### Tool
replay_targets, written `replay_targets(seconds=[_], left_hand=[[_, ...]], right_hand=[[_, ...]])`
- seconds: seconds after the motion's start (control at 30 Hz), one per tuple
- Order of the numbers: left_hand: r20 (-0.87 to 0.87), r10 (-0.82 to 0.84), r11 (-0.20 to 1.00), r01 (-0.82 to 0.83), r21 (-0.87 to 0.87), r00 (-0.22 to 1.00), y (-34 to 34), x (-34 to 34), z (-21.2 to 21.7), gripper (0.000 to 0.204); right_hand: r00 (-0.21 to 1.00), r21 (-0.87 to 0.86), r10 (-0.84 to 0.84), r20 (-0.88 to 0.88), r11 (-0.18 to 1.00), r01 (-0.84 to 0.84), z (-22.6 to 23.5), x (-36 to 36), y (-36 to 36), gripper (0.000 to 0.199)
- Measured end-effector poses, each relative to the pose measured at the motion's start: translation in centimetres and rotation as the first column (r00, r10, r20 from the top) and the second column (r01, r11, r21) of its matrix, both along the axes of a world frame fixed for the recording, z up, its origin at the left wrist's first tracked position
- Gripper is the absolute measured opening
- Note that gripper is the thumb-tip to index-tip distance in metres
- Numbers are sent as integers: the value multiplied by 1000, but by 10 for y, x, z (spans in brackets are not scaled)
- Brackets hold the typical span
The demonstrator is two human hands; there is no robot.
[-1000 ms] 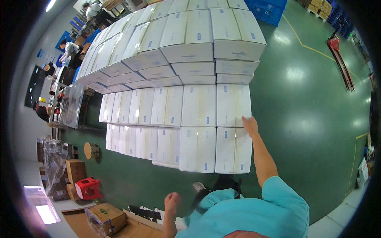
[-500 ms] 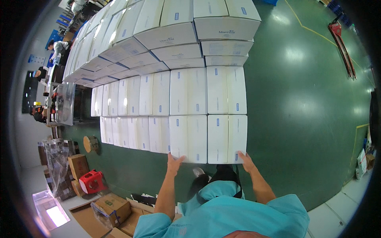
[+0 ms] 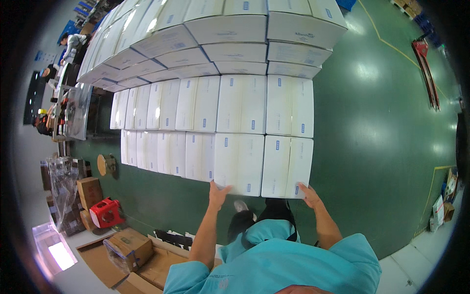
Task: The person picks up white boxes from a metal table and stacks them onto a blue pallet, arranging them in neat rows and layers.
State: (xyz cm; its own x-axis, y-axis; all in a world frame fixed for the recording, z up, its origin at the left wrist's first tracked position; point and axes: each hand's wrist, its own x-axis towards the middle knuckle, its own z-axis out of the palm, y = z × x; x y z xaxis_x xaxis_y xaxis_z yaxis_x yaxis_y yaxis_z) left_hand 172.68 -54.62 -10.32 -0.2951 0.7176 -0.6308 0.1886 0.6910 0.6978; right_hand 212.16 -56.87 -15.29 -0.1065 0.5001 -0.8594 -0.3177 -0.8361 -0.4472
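Observation:
Two white cartons stand side by side at the front of a stacked block, the left carton (image 3: 238, 164) and the right carton (image 3: 287, 164). Tape runs down the middle of their tops, with small blue labels near the ends. My left hand (image 3: 218, 194) holds the near left corner of the left carton, thumb on top and fingers around the side. At the near right corner of the right carton, my right hand (image 3: 310, 196) grips in the same way. The cartons' undersides are hidden. More white cartons (image 3: 197, 104) fill the rows behind and to the left.
A taller carton stack (image 3: 225, 29) rises beyond. The green floor (image 3: 372, 161) stretches right, with a red pallet jack (image 3: 427, 73) far off. At left are a round stool (image 3: 105, 165), a red plastic item (image 3: 106, 212) and brown boxes (image 3: 129, 250). Co-workers sit at far-left benches.
The view has turned a little. The two front cartons look slightly tilted and out of line with their row, with both my hands keeping the same corners.

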Motion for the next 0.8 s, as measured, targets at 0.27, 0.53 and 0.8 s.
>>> replay_targets(seconds=[0.27,0.53,0.8], left_hand=[[-148,22,992,-4,122,989,-24,5,-41,85],[-67,-248,936,257,239,966,-35,-108,19,78],[-103,509,861,-505,60,855,-276,-418,-14,52]], right_hand=[[918,-103,149,368,988,-119,33,-22,16,67],[223,203,-100,970,835,-512,37,-66,33,51],[333,61,793,510,353,-934,68,-395,21,37]])
